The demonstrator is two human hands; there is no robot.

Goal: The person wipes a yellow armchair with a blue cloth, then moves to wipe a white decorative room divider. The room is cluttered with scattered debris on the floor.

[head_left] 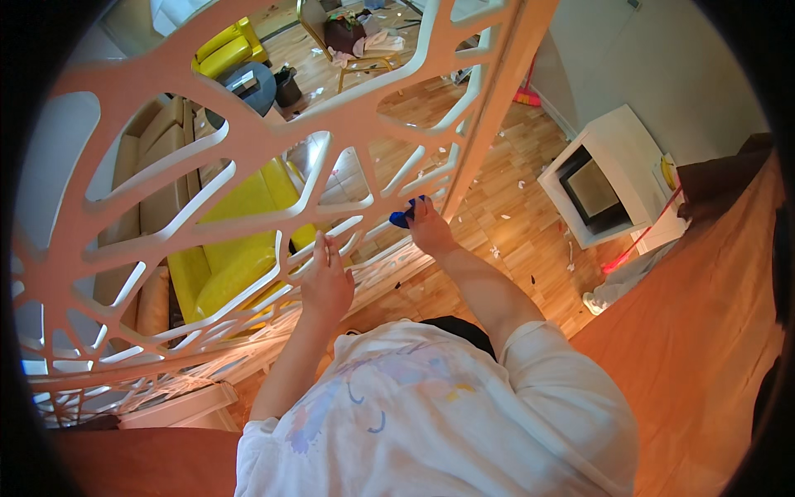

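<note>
A white openwork lattice screen (pixel 248 230) with irregular cut-out holes stands before me. My right hand (pixel 431 230) grips a crumpled blue cloth (pixel 404 214) against the struts, close to the screen's right-hand frame post (pixel 490 105). Further left, my left hand (pixel 327 279) is raised at the lattice with its fingers extended and its thumb apart. No object shows in it. Whether those fingertips touch the strut behind them is hard to tell.
Through the holes I see a yellow armchair (pixel 239 217), a tan sofa (pixel 158 143), a round table (pixel 254 84) and a chair (pixel 320 28). Scraps litter the wood floor (pixel 497 217). At right stand a white cabinet (pixel 612 149) and a person's leg (pixel 627 282) near a pink-red broom (pixel 615 261).
</note>
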